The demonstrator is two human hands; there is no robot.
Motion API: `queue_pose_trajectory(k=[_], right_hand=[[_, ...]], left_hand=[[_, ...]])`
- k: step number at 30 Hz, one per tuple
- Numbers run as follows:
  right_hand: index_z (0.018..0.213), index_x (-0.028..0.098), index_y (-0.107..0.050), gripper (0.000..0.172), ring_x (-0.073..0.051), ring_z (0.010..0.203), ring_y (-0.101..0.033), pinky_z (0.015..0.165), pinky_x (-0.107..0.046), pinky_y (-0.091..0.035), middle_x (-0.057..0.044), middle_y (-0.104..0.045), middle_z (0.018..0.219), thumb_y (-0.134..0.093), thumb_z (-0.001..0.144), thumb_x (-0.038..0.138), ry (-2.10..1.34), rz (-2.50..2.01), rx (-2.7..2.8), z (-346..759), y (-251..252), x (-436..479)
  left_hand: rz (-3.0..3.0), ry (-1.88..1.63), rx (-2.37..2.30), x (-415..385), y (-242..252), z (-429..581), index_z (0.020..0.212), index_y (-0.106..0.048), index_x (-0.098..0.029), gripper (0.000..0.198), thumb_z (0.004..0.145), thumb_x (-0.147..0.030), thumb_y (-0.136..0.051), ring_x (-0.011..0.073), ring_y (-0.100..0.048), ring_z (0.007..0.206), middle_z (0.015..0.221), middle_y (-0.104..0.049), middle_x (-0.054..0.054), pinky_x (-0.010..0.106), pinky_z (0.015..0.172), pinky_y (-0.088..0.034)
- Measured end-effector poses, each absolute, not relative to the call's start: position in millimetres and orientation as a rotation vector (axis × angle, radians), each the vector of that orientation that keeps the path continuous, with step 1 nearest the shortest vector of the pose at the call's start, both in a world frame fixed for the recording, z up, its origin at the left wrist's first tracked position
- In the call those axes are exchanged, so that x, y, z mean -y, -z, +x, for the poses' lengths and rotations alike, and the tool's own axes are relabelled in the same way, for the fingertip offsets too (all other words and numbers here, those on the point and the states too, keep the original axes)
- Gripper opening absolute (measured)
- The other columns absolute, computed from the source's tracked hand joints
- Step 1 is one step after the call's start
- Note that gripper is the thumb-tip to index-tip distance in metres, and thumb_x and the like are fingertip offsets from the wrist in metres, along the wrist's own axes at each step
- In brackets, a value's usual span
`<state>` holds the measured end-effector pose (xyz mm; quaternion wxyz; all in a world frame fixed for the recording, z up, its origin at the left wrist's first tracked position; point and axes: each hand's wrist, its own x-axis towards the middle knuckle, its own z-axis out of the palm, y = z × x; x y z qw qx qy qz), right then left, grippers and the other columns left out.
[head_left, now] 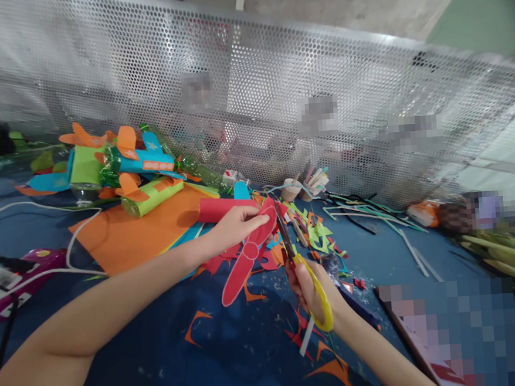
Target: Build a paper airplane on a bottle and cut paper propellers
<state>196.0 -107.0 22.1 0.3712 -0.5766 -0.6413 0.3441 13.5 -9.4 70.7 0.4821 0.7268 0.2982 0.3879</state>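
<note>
My left hand [235, 225] pinches a red paper cut-out [245, 256] shaped like a propeller, holding it up over the blue table [171, 352]. My right hand [310, 286] grips yellow-handled scissors [304, 269], fingers through the loops. The blades point up and away, meeting the top right edge of the red cut-out. Red and orange paper offcuts [336, 370] lie on the table under both hands.
Orange paper sheets [132, 234] and a red paper roll [221, 208] lie behind my left hand. Paper-covered bottle planes [123, 167] sit at back left. A perforated metal screen [277, 97] bounds the table. White cable [73, 241], purple device [20, 274] at left; green strips [500, 252] at right.
</note>
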Motion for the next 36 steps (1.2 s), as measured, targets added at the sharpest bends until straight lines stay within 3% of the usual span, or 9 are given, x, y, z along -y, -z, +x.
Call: queue_pose_trajectory(k=[3, 7, 11, 20, 24, 27, 31, 36], right_hand=[[0.065, 0.021, -0.039, 0.048, -0.009, 0.04, -0.028, 0.033, -0.021, -0.025, 0.005, -0.033, 0.048, -0.032, 0.081, 0.065, -0.874, -1.491, 1.64, 196, -21, 106], [0.065, 0.02, -0.041, 0.046, -0.008, 0.04, -0.027, 0.032, -0.021, -0.024, 0.005, -0.033, 0.049, -0.034, 0.081, 0.063, -0.86, -1.499, 1.635, 197, -19, 106], [0.064, 0.02, -0.042, 0.046, -0.008, 0.04, -0.028, 0.034, -0.021, -0.025, 0.005, -0.032, 0.049, -0.035, 0.082, 0.063, -0.848, -1.508, 1.633, 198, -21, 106], [0.063, 0.021, -0.039, 0.047, -0.006, 0.034, -0.024, 0.029, -0.02, -0.022, 0.007, -0.031, 0.045, -0.035, 0.08, 0.065, -0.989, -1.509, 1.57, 196, -25, 104], [0.062, 0.022, -0.036, 0.054, -0.005, 0.027, -0.024, 0.024, -0.018, -0.022, 0.009, -0.03, 0.043, -0.03, 0.073, 0.074, -1.212, -1.542, 1.334, 189, -28, 103], [0.06, 0.022, -0.036, 0.059, -0.004, 0.025, -0.023, 0.022, -0.017, -0.022, 0.01, -0.029, 0.04, -0.029, 0.067, 0.08, -1.367, -1.521, 1.157, 184, -31, 102], [0.058, 0.022, -0.035, 0.065, -0.004, 0.023, -0.022, 0.021, -0.017, -0.022, 0.011, -0.029, 0.038, -0.026, 0.058, 0.087, -1.462, -1.432, 1.071, 183, -33, 102], [0.059, 0.022, -0.035, 0.067, -0.003, 0.024, -0.022, 0.022, -0.017, -0.023, 0.011, -0.029, 0.038, -0.029, 0.053, 0.089, -1.44, -1.375, 1.054, 180, -36, 103]], left_hand=[[1.784, -0.952, -0.732, 9, -70, 13, 0.054, -0.039, -0.016, 0.037, 0.083, -0.036, -0.051, 0.0059, -0.037, 0.045, 0.049, -0.037, -0.006, 0.021, 0.045, -0.025], [1.692, -0.906, -0.684, 10, -70, 14, 0.062, -0.051, -0.014, 0.03, 0.084, -0.034, -0.05, 0.0114, -0.057, 0.058, 0.06, -0.059, 0.001, 0.023, 0.053, -0.04], [1.636, -0.887, -0.656, 9, -71, 13, 0.071, -0.059, -0.013, 0.025, 0.085, -0.032, -0.049, 0.0155, -0.064, 0.067, 0.07, -0.067, 0.006, 0.027, 0.063, -0.048], [1.48, -0.808, -0.62, -11, -68, 6, 0.073, -0.062, -0.014, 0.022, 0.082, -0.032, -0.053, 0.0141, -0.062, 0.061, 0.066, -0.067, 0.005, 0.026, 0.063, -0.047], [1.153, -0.722, -0.584, -21, -70, 4, 0.084, -0.059, -0.013, 0.034, 0.086, -0.039, -0.038, 0.0164, -0.063, 0.059, 0.069, -0.067, 0.008, 0.03, 0.064, -0.048], [1.063, -0.739, -0.53, -22, -71, 6, 0.093, -0.058, -0.011, 0.033, 0.085, -0.027, -0.029, 0.0173, -0.063, 0.061, 0.078, -0.068, 0.01, 0.029, 0.061, -0.047], [1.061, -0.751, -0.455, -15, -71, 11, 0.095, -0.058, -0.012, 0.029, 0.078, -0.012, -0.034, 0.0141, -0.061, 0.06, 0.077, -0.067, 0.007, 0.026, 0.061, -0.046], [1.154, -0.777, -0.42, 3, -70, 14, 0.09, -0.06, -0.013, 0.014, 0.079, -0.017, -0.052, 0.0121, -0.059, 0.068, 0.084, -0.064, 0.005, 0.026, 0.069, -0.046]])
